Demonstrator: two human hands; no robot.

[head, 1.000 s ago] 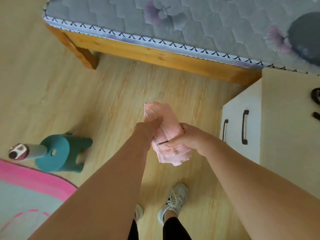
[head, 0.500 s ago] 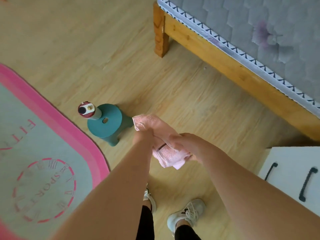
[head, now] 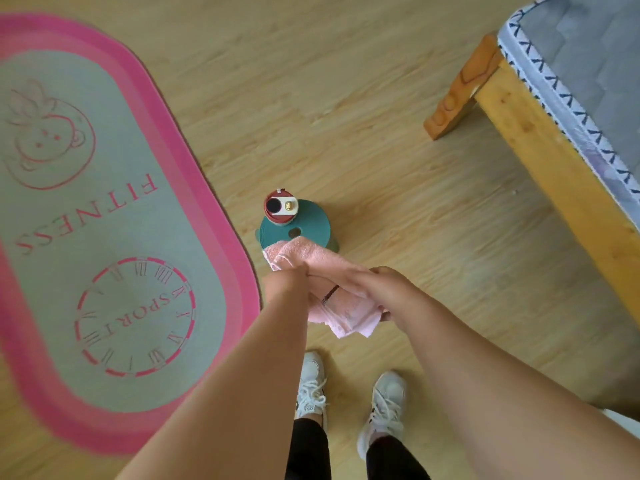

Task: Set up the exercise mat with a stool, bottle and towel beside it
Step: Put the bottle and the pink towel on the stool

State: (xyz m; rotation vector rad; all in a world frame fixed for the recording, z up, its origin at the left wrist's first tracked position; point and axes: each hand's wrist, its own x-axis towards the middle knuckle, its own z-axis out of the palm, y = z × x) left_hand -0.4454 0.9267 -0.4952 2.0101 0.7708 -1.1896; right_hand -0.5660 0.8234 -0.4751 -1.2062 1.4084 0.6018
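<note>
Pink folded terry towel (head: pixel 349 317) is held in both hands above a light wooden floor (head: pixel 346 98). From above, its far corner overlaps the near edge of a small round teal plastic stool (head: pixel 311 223); whether it touches the seat cannot be told. The left hand (head: pixel 287 282) grips the towel's left side, fingers curled into the cloth. The right hand (head: pixel 377 285) holds the right side, thumb on top and fingers wrapped underneath. A bottle with a dark red lid (head: pixel 281 206) stands upright on the stool's far left edge. The stool sits just beside an oval grey exercise mat with a pink border (head: pixel 104 202). A wooden bed frame (head: pixel 519 109) is at upper right.
</note>
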